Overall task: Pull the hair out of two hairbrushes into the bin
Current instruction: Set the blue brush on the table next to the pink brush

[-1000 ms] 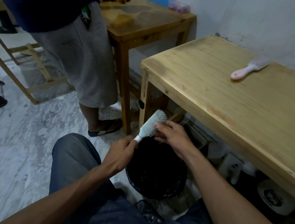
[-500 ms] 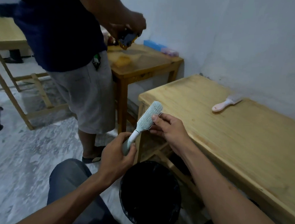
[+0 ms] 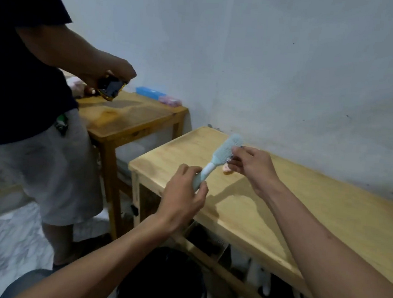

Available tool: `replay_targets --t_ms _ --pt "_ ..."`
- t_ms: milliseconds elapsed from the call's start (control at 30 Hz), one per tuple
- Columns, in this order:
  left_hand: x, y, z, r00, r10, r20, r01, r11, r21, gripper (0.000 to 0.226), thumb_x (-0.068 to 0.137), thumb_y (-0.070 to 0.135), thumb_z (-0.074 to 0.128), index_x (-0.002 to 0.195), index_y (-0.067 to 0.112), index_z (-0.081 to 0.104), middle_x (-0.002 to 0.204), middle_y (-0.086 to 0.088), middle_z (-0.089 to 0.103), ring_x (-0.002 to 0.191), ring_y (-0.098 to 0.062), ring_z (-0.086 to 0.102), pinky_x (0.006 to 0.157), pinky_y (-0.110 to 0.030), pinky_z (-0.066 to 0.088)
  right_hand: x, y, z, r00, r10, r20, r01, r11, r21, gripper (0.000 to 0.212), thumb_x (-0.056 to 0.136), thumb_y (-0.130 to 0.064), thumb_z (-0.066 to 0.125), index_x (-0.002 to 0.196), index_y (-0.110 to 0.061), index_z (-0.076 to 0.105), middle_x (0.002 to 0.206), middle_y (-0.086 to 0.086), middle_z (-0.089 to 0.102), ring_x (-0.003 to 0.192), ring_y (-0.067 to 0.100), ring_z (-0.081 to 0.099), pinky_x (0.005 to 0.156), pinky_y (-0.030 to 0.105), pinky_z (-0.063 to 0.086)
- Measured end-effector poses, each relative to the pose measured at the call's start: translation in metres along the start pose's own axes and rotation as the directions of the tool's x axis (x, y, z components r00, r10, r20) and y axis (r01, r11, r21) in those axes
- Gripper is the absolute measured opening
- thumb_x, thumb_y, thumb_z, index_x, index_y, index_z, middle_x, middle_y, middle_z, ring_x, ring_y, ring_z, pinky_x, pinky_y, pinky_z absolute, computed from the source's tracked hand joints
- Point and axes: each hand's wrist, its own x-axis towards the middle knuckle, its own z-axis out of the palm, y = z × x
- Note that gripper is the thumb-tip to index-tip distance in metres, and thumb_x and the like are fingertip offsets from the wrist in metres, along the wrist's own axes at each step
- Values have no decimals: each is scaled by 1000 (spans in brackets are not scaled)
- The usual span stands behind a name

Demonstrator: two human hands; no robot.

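Blue brush: the pale blue hairbrush point(image 3: 223, 154) is held up in the air over the near left corner of the light wooden table point(image 3: 314, 219), head up and away, bristles turned to the right.
Left hand: the left hand point(image 3: 183, 200) is closed around the brush handle, low on it, with the thumb along the side.
Right hand: the right hand point(image 3: 251, 168) pinches at the bristles near the top of the head with thumb and first fingers pressed together; if any hair is between them is too small to tell.
Bin: the black bin point(image 3: 164, 280) stands on the floor below the hands, just in front of the table edge, mouth open upward.
Second brush: only a pink tip point(image 3: 227, 170) shows on the table behind the right hand; I judge it is the handle of the other brush, mostly hidden.
Progress: I judge the first brush is in cleaning and not finished; the pink one seems not yet started.
Left to do: drop the pulled hair in the bin, then clean the second brush.
Around: another person point(image 3: 37, 103) stands close at the left, holding a small dark object point(image 3: 109, 88) over a darker wooden table point(image 3: 132, 120) that carries a blue box point(image 3: 150, 93).
In the way: nothing blocks the path down to the bin; the standing person is near but apart.
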Motion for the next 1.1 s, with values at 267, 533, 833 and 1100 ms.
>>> replay_targets --t_ms 267,533,833,1100 --pt "37 23 77 987 108 117 -125 980 154 32 91 28 60 114 8 71 100 -12 61 92 -30 54 79 -39 43 45 11 -63 968 120 -219 -138 988 -70 16 91 -9 69 79 2 69 82 16 66 65 21 65 75 34 61" --pt "69 28 126 957 116 265 -186 949 256 32 92 25 49 105 4 69 111 -19 63 104 -38 51 86 -43 37 92 25 -88 919 202 -338 -269 949 -163 14 88 0 69 76 6 68 74 17 68 57 21 64 46 20 57" --pt "108 25 151 933 151 327 -261 909 325 31 89 24 51 104 3 69 114 -18 62 105 -36 48 89 -43 34 139 33 -93 896 136 -423 -319 858 -402 21 84 -10 67 67 2 73 62 14 72 53 24 68 66 36 62" --pt "114 15 166 895 165 415 -353 830 431 16 74 21 66 80 7 71 95 -15 67 88 -34 54 78 -42 38 149 40 -90 896 109 -430 -318 834 -451 21 86 -14 68 78 1 79 72 16 77 71 30 78 78 33 61"
